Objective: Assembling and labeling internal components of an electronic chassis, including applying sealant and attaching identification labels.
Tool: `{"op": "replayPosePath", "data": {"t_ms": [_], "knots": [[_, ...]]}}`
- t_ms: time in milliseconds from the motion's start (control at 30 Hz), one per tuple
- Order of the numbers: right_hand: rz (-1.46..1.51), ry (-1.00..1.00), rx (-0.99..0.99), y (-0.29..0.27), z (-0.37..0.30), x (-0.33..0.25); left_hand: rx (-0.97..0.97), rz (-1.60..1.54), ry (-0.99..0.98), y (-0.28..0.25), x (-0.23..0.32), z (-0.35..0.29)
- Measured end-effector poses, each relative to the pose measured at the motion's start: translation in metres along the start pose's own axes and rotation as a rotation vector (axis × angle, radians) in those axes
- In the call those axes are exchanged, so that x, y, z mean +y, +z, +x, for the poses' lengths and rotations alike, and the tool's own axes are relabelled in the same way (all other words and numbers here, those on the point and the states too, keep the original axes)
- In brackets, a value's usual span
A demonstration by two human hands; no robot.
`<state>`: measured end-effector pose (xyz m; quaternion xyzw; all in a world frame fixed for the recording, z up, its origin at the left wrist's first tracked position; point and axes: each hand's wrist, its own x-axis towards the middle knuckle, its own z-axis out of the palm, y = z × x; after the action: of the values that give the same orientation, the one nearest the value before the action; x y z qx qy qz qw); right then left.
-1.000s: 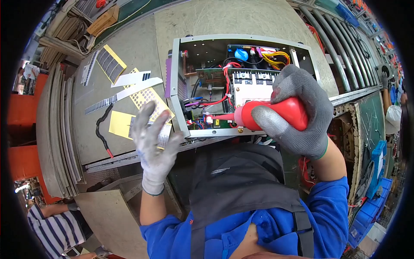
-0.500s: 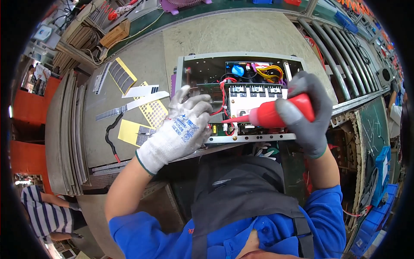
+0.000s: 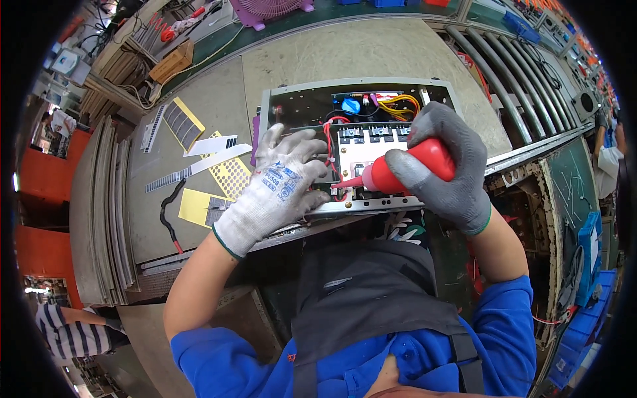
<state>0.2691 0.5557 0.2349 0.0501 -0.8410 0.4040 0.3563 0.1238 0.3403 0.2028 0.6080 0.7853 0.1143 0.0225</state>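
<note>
My right hand (image 3: 451,176), in a grey glove, is wrapped round a red squeeze bottle (image 3: 405,170). The bottle's tapered nozzle points left, its tip at a small connector and red wires near the chassis's front edge. Under it lies an open metal chassis (image 3: 398,203) with white heatsink-like plate (image 3: 355,150), a blue round component (image 3: 350,106) and yellow wires (image 3: 400,109). My left hand (image 3: 282,176), in a white glove, rests with spread fingers over the chassis's left end and holds nothing. That end is partly hidden by it.
Yellow and white label sheets (image 3: 229,174) lie left of the chassis, beside a black sleeved cable (image 3: 167,215). A roller conveyor (image 3: 514,86) runs at the right. Stacked boards (image 3: 103,205) stand at the far left, with a person in a striped shirt (image 3: 73,331) below.
The view has shifted a little, moving the chassis left in the picture. The bottle has tilted, its body a bit lower at the nozzle side; my left hand keeps its spread pose.
</note>
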Motion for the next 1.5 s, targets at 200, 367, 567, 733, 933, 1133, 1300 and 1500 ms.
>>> {"op": "replayPosePath", "data": {"t_ms": [200, 367, 567, 733, 933, 1133, 1300, 1500], "knots": [[0.010, 0.009, -0.060, 0.005, 0.000, -0.002, -0.016, -0.007, -0.006, 0.005, -0.002, -0.001], [-0.036, -0.049, -0.081, 0.002, 0.001, -0.001, 0.060, 0.071, 0.056, 0.009, -0.004, 0.001], [-0.013, -0.054, -0.052, 0.000, -0.004, -0.002, 0.053, 0.071, 0.060, 0.012, -0.002, 0.000], [0.029, -0.012, -0.049, -0.002, -0.011, -0.002, 0.063, 0.026, 0.028, 0.015, -0.002, -0.001], [0.012, 0.022, 0.092, -0.003, -0.019, 0.015, 0.032, -0.004, -0.005, 0.015, -0.001, -0.001], [0.383, 0.327, 0.560, -0.090, -0.068, 0.052, 0.403, 0.097, -0.071, 0.012, 0.038, -0.010], [0.552, 0.519, 0.890, -0.121, -0.123, 0.051, 0.333, 0.171, 0.177, 0.030, 0.093, 0.014], [0.013, 0.306, 0.514, -0.143, -0.127, 0.029, 0.225, 0.085, 0.142, 0.053, 0.113, 0.065]]}}
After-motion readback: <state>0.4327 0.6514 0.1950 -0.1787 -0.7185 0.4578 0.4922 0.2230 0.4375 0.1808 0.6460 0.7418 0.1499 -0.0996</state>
